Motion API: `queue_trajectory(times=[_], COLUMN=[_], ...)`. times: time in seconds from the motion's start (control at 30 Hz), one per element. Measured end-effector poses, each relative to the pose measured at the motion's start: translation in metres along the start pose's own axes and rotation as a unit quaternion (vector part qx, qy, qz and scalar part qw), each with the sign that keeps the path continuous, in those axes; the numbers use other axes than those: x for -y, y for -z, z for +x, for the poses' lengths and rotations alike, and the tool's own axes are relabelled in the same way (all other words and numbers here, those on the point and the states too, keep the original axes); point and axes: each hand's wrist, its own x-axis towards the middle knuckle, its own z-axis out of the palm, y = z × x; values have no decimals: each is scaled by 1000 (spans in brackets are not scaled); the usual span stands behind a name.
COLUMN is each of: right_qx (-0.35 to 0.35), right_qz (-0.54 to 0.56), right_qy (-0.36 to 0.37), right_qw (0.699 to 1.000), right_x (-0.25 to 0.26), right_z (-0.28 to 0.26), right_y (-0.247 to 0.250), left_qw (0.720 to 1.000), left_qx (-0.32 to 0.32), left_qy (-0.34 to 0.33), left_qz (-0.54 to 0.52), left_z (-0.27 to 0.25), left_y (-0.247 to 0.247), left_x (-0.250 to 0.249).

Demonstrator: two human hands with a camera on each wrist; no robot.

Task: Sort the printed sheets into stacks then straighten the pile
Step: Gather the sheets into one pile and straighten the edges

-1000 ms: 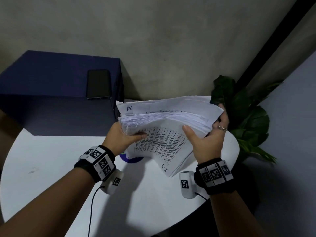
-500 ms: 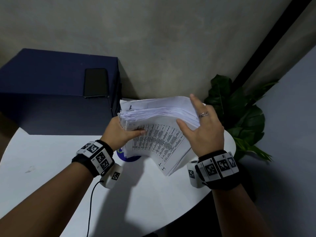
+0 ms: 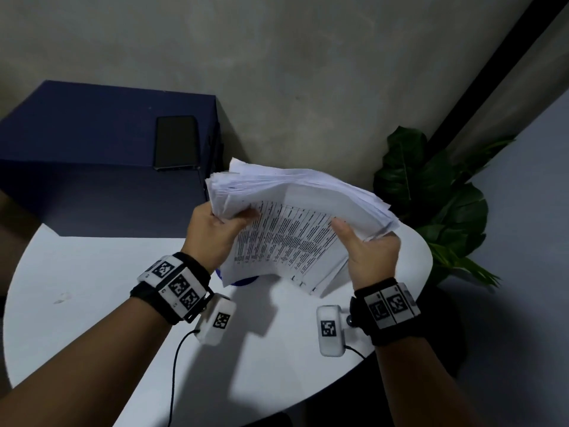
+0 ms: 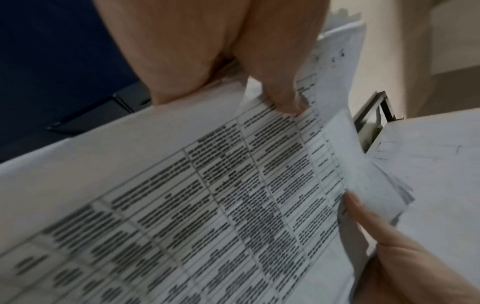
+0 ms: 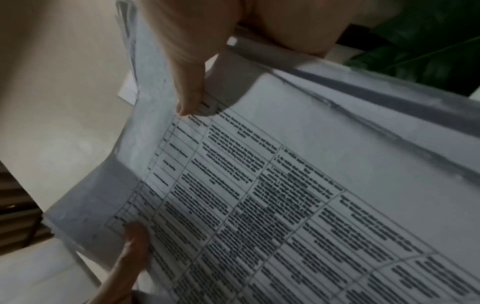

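Observation:
A thick pile of printed sheets (image 3: 295, 217) is held up above the round white table (image 3: 92, 303), tilted on edge. Its near face shows a printed table of text (image 4: 233, 205) (image 5: 285, 205). My left hand (image 3: 215, 229) grips the pile's left end, thumb on the printed face. My right hand (image 3: 369, 254) grips the right end, thumb on the printed face and fingers hidden behind the pile. The sheet edges are uneven and fan out along the top.
A dark blue box (image 3: 101, 155) stands at the back left with a black phone (image 3: 177, 143) on top. A green plant (image 3: 437, 198) sits beyond the table's right edge. Something blue (image 3: 243, 280) lies on the table under the sheets.
My right hand came off the top of the pile and now clasps its right end from below. The pile has tilted up more steeply.

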Motion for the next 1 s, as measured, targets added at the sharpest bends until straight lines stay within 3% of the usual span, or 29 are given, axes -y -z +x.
queue_trajectory(times=[0.13, 0.17, 0.37, 0.57, 0.77, 1.0], right_qx=[14, 7, -100, -144, -171, -125], right_qz=[-34, -30, 38, 1, -12, 13], right_qy=[-36, -28, 50, 74, 81, 82], right_qw=[999, 999, 993, 987, 982, 989], right_x=[-9, -7, 21, 25, 26, 24], right_z=[-15, -15, -10, -10, -7, -12], right_y=[1, 0, -22, -24, -25, -19], left_qw=[993, 993, 993, 977, 973, 981], left_qx=[91, 89, -69, -171, -197, -139], left_qy=[39, 37, -65, -125, -118, -136], left_qz=[70, 63, -63, -3, 7, -8], left_z=[-16, -18, -21, -8, 4, 5], left_y=[1, 0, -26, -35, -38, -28], left_x=[12, 12, -21, -32, -33, -30])
